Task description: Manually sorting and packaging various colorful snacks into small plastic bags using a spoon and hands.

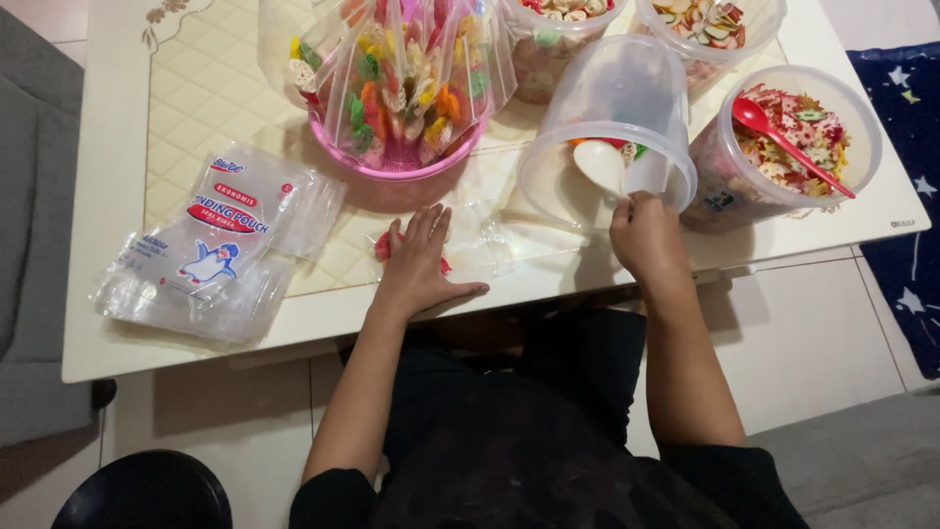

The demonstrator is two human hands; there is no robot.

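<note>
The left hand [419, 263] lies flat, fingers spread and released, pinning a small clear plastic pouch [460, 245] with a few red snack pieces to the near edge of the white table [196, 108]. The right hand [641, 235] reaches into the tipped clear plastic tub [612, 127] — its fingers curl around a white scoop [599, 165], though the grip is partly hidden. Best to keep the pouch pressed flat and steady — and lift the scoop out level.

My table [117, 176] is cream with a quilted diamond pattern. The basin [397, 167] is pink, the spoon [788, 142] red, the tubs [607, 147] clear. The snack pieces [401, 78] are orange, yellow, green and red. The rug [906, 147] is navy with pale stars.
</note>
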